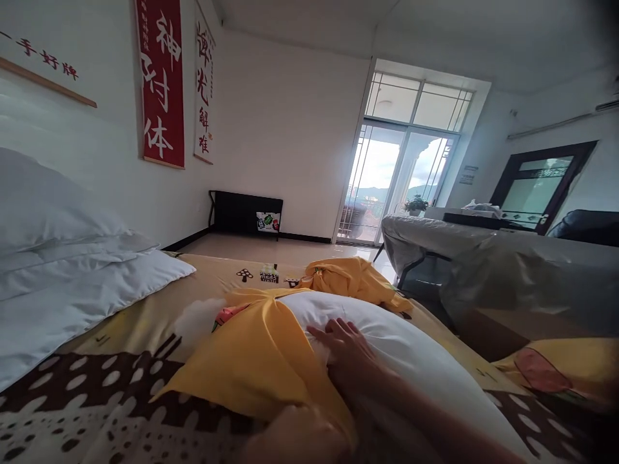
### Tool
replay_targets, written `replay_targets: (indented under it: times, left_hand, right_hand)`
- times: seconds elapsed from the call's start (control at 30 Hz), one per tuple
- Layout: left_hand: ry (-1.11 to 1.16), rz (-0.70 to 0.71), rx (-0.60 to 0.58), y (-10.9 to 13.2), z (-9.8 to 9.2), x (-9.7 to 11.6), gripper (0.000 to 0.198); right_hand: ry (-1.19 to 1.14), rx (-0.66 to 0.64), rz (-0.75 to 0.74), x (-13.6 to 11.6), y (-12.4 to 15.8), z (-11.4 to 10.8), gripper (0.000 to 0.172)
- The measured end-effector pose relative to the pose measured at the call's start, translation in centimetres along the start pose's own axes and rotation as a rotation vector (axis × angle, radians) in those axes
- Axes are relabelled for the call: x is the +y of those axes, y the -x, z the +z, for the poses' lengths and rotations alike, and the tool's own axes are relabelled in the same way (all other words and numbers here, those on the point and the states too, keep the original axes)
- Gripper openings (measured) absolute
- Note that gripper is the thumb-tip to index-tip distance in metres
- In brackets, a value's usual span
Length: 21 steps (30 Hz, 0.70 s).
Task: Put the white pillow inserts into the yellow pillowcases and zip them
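Observation:
A white pillow (pixel 416 348) lies partly inside a yellow pillowcase (pixel 251 354) on the patterned bed. My right hand (pixel 348 354) rests on top of the pillow beside the case's opening, fingers apart and bent against the white fabric. At the bottom of the view, my left hand (pixel 294 435) is closed on the near edge of the pillowcase; it is somewhat blurred and dark. A red fruit print (pixel 229 314) shows at the case's far corner. Just beyond the pillow lies a bunched yellow cloth (pixel 355 280).
Several white pillows (pixel 87 277) are stacked at the left. Another yellow piece with a red print (pixel 556 367) lies at the right edge. A plastic-covered table (pixel 430 232) stands beyond the bed, near a glass door (pixel 372 174). A black folded panel (pixel 236 212) leans by the wall.

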<state>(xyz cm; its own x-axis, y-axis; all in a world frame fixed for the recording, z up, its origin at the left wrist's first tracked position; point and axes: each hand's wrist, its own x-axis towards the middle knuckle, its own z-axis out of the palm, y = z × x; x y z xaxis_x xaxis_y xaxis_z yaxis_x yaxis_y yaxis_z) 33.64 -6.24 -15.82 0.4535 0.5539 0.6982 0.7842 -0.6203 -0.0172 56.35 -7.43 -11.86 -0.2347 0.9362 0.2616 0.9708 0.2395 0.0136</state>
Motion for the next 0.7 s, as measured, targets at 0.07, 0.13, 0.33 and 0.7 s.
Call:
replay_targets:
  times: [0.07, 0.13, 0.33, 0.7]
  left_hand:
    - [0.129, 0.076, -0.032, -0.7, -1.6, -1.7, 0.029]
    - [0.326, 0.033, -0.116, -1.9, -2.9, -4.9, 0.033]
    - [0.439, -0.862, -0.503, -2.6, -1.7, -16.0, 0.046]
    - [1.449, -0.806, -0.668, -1.1, 1.6, -14.5, 0.068]
  right_hand:
    - [-0.104, -0.05, -0.03, -0.6, 0.3, -0.7, 0.071]
    - [-0.212, -0.095, -0.045, -1.7, 0.3, -1.2, 0.053]
    - [-0.359, -0.202, 0.059, -6.0, -1.4, -0.5, 0.014]
    - [-1.776, -0.169, 0.32, -8.5, -3.4, -0.4, 0.048]
